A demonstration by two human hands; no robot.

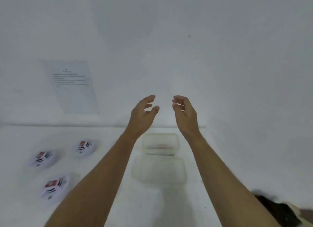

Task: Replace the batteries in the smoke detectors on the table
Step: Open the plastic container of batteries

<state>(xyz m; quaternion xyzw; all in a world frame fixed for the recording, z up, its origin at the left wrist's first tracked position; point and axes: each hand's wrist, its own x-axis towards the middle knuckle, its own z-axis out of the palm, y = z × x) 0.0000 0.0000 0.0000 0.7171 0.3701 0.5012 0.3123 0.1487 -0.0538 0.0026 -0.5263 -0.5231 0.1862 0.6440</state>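
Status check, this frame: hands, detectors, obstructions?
Left hand and right hand raised, loosely curled, empty. Three smoke detectors untouched on table, left side. Two clear containers centre; detectors unobstructed.

3 smoke detectors point(43, 159) point(83, 147) point(54, 187), 2 containers point(160, 143) point(159, 171), 1 sheet point(72, 86)

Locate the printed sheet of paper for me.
The printed sheet is on the left of the head view, on the wall just above the table's back edge, beyond the farthest smoke detector and left of the left hand.
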